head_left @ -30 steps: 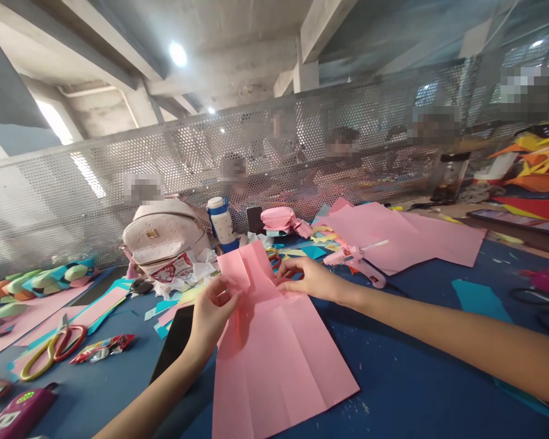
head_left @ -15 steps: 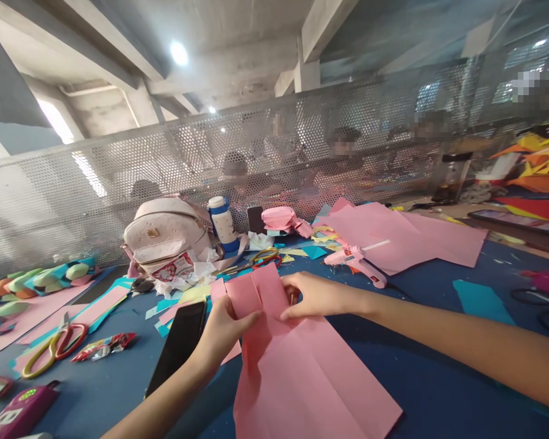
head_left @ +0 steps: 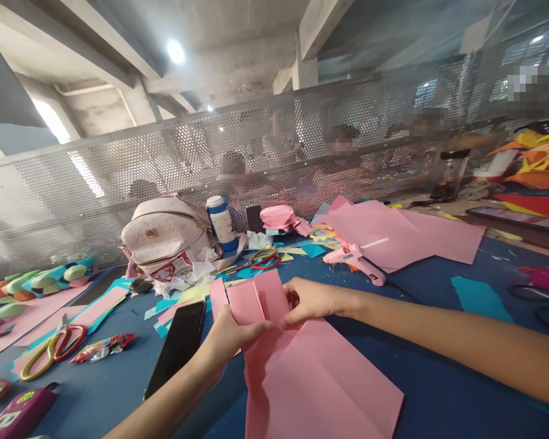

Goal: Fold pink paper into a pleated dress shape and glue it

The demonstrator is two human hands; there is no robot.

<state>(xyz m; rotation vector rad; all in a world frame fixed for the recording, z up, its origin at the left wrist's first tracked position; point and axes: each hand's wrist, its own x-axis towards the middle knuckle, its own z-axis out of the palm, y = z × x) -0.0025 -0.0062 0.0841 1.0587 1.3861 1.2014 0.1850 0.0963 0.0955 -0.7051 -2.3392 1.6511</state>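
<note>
Both hands grip a folded sheet of pink paper [head_left: 324,378], whose lower part spreads toward me over the blue table [head_left: 434,372]. My left hand [head_left: 231,338] pinches its left side, thumb lying across the front near a folded flap. On the right edge, my right hand [head_left: 308,302] has its thumb in front and its fingers curled behind, partly hidden. A narrow pink strip [head_left: 218,296] stands beside the flap on the left. Under my left forearm lies a black phone [head_left: 178,341]. A pink glue gun [head_left: 357,262] rests beyond my right hand.
Scissors [head_left: 57,344] and a red snack wrapper [head_left: 103,349] lie at left. Farther back stand a pale backpack [head_left: 165,231] and a white-blue bottle [head_left: 222,222]. Large pink sheets [head_left: 402,235] cover the back right. A perforated metal screen [head_left: 187,158] borders the table, with people behind it.
The folded flap has shifted slightly and lies flatter, and my left thumb has slid a little to the right. Both hands keep their grip on the pink paper.
</note>
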